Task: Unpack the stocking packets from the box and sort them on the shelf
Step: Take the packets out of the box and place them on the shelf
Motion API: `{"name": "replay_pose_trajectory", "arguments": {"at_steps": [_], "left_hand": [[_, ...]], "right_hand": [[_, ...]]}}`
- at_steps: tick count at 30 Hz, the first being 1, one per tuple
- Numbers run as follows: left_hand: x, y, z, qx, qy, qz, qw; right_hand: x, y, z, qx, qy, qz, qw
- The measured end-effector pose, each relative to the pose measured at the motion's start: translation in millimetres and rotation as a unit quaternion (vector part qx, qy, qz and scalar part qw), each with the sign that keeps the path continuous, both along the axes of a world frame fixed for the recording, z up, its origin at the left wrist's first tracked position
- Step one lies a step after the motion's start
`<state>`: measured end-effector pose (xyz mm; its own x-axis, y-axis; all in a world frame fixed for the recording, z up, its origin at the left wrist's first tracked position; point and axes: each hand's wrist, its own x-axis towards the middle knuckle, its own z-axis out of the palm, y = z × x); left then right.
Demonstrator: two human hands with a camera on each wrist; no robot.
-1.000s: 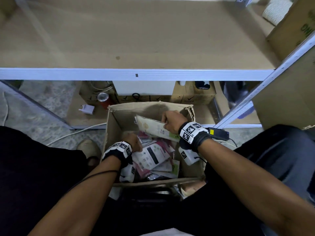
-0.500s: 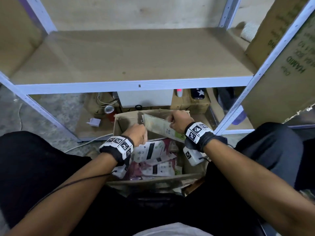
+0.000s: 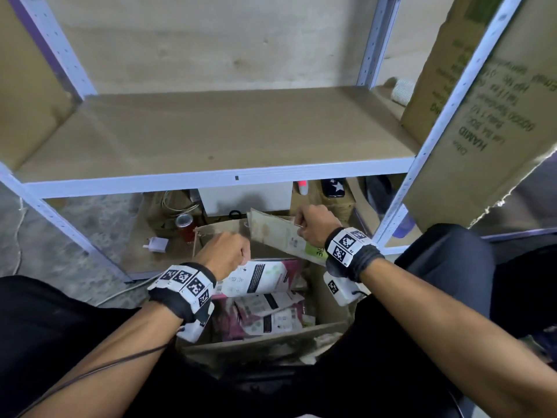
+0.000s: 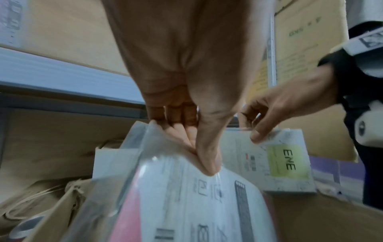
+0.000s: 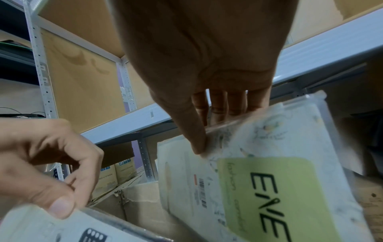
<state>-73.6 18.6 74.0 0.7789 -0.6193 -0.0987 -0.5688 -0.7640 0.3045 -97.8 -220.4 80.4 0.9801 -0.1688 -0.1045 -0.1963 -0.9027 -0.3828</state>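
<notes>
Right hand [image 3: 313, 226] pinching corner of flat cream packet with green EVE label [image 5: 269, 188], lifted clear above open brown cardboard box [image 3: 262, 342]. Left hand [image 3: 224, 254] pinching glossy white-and-pink plastic-wrapped packet [image 4: 196, 204] by top edge, just above the pile. Bare wooden shelf [image 3: 211, 134] above. Risks: slick film slipping from thin pinches; packets dropping back; mixing the two kinds on the shelf.

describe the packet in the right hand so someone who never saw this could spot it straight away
Below the bare wooden shelf stands an open cardboard box of packets. The right hand pinches one cream packet by its top edge above the box's far side. Its green label reading EVE sets it apart from the pink and white packets.
</notes>
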Motion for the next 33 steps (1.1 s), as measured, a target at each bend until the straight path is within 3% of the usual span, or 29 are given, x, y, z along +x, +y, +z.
{"name": "replay_pose_trajectory", "arguments": {"at_steps": [7,13,18,22,27,29,33], "left_hand": [[21.0,8.1,39.0,-0.038,0.031,0.006,0.999],[44.5,28.5,76.1,-0.058,0.073,0.030,0.995],[65.7,57.1,116.3,-0.185,0.154,0.053,0.969],[79.3,73.3,127.3,-0.332,0.238,0.140,0.902],[98.7,73.0,114.8,-0.486,0.325,0.226,0.779],[107.3,68.2,108.7,-0.500,0.355,0.256,0.747],[127.5,58.3,100.1,-0.490,0.398,0.327,0.703]], "right_hand": [[5.3,-14.6,33.4,-0.016,-0.044,0.017,0.999],[9.8,-34.5,60.2,0.013,-0.109,-0.023,0.994],[13.0,-55.9,102.2,0.061,-0.161,-0.067,0.983],[21.5,-66.8,118.3,0.180,-0.155,-0.126,0.963],[40.1,-59.7,120.1,0.349,-0.130,-0.188,0.909],[48.5,-51.7,117.0,0.402,-0.125,-0.201,0.884],[66.8,-36.0,108.9,0.438,-0.096,-0.193,0.873]]}}
